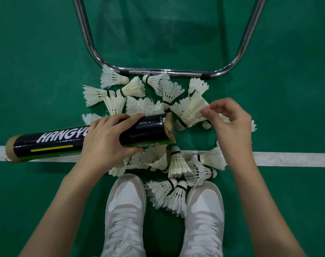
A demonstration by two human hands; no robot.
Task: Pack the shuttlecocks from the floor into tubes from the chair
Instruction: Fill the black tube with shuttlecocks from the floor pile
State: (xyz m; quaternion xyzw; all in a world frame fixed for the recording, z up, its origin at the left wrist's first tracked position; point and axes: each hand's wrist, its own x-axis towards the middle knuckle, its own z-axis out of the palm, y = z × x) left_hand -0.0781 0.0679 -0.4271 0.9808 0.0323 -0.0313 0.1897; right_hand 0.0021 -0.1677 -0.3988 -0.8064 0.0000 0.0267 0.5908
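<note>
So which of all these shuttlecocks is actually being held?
The shuttlecock just right of the tube mouth: the right hand pinches its feathers. The rest lie loose on the floor.

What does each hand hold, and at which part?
Left hand grips the tube near its open end; right hand fingers pinch a shuttlecock by its feathers.

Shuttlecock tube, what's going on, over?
Left hand grips tube, open end right. Right hand pinches a shuttlecock by its feathers, cork toward the mouth. Pile on floor, nothing blocking.
</note>
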